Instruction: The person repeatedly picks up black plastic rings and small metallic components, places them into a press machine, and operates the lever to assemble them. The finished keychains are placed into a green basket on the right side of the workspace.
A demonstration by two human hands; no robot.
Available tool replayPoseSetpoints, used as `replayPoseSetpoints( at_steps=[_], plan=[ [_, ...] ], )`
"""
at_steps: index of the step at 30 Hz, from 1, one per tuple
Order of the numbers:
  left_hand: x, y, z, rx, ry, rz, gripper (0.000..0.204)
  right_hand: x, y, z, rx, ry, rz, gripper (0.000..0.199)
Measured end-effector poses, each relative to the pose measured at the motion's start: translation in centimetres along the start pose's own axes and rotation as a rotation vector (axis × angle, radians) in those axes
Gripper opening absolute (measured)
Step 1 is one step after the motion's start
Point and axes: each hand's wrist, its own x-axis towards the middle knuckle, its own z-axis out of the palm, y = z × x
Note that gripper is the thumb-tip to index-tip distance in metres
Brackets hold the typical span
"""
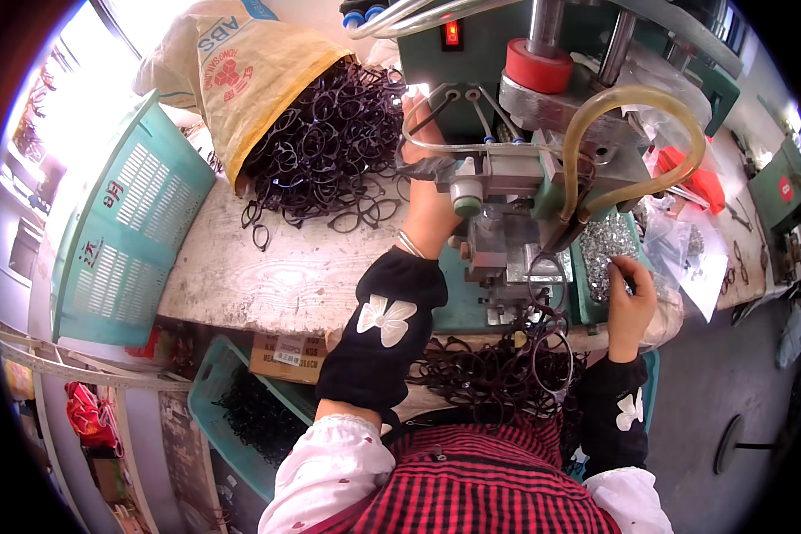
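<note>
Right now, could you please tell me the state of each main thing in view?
Sack: on its side, mouth open
Dark frames: heaped loose at the sack's mouth
Switch: lit red
Green tray: holding small shiny pieces
Left hand: partly hidden
Right hand: fingers curled beside the tray

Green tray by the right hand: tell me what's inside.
The green tray holds many small, shiny, silvery pieces. Whatever lies beneath them, or behind the right hand, is covered.

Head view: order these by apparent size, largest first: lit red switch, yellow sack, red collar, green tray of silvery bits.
1. Yellow sack
2. Green tray
3. Red collar
4. Lit red switch
</note>
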Motion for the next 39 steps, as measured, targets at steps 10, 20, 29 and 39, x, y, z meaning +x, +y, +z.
replayPoseSetpoints(
  at_steps=[10, 20, 29, 39],
  plan=[
    [-1.6, 2.5, -2.5, 0.003, 0.356, 0.208, 0.067, 1.3, -8.6, 0.4, 0.418, -0.17, -0.021, 0.015],
    [-5.8, -8.8, -11.2, 0.956, 0.163, 0.181, 0.019, 0.5, -11.0, 3.1, 0.801, -0.21, 0.215, 0.047],
    [-6.0, -0.4, -9.2, -0.202, 0.576, 0.078, 0.028, 0.0, -13.7, 2.3, 0.971, -0.307, 0.291, 0.051],
    [-10.6, 15.4, -4.6, -0.289, 0.057, 0.624, 0.01, -0.8, -2.2, -4.9, -0.442, -0.085, -0.157, 0.02]
  ],
)
